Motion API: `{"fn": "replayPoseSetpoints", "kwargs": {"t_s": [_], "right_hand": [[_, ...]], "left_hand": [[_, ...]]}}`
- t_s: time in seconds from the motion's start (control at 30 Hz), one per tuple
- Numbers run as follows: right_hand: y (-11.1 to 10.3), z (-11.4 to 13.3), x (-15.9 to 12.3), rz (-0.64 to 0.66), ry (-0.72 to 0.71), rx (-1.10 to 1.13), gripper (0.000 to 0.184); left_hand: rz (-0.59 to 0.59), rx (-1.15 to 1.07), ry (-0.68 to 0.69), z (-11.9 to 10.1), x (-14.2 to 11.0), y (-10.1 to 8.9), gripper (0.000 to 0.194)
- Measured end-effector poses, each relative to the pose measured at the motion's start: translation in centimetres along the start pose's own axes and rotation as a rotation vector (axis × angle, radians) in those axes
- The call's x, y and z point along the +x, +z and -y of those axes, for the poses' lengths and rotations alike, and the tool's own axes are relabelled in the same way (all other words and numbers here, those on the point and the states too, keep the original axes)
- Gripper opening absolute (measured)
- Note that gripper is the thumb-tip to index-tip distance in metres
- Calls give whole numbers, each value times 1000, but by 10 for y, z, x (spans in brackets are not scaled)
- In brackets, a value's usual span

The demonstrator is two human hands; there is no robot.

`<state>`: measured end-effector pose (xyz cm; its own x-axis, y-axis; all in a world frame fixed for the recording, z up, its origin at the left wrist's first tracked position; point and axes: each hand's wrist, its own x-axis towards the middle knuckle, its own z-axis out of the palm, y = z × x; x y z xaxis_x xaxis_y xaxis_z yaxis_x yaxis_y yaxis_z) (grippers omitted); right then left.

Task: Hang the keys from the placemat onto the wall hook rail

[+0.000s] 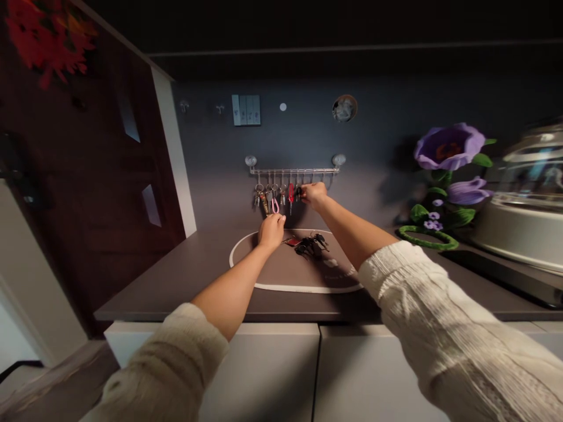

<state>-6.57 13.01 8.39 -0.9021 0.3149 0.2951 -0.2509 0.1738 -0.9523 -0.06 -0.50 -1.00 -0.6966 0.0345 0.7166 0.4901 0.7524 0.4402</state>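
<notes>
Head view: keys partly hung, others loose

Left of the right hand [314,194], several key sets [270,199] already hang from the rack [292,172]. That hand pinches a dark key [299,191]; whether the left hand [271,232], curled below, grips anything I cannot tell. More keys [313,246] lie right of it on the mat [290,282], seemingly left unhung.

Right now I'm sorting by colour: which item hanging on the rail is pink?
The loop just above the left hand; it alone is pink, unlike the red item farther right.

Assorted keys [291,193] in hanging row
</notes>
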Motion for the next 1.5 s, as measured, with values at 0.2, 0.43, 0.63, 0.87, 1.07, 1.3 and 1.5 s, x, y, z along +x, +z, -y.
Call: {"fn": "replayPoseSetpoints", "kwargs": {"t_s": [0.2, 0.43, 0.63, 0.87, 1.07, 1.3, 1.5], "right_hand": [[-2, -3, -6, 21, 14, 42, 9], [-2, -11, -6, 46, -17, 42, 11], [-12, -12, -16, 21, -23, 47, 8], [-35, -14, -52, 117, -50, 53, 7], [-59, -43, -87, 237, -147, -14, 3], [-75, -65, -99, 350, -276, -317, 8], [-73, -63, -105, 430, -403, -597, 10]], "left_hand": [[55, -73, 34, 3, 1, 3, 21], [170, -222, 55, -2, 0, 1, 14], [332, -272, 103, -10, -4, -7, 16], [480, -336, 91, -15, -8, -13, 17], [604, -310, 177, -13, -9, -17, 18], [631, -232, 162, -12, -11, -17, 22], [648, -195, 223, -11, -12, -13, 22]]}}
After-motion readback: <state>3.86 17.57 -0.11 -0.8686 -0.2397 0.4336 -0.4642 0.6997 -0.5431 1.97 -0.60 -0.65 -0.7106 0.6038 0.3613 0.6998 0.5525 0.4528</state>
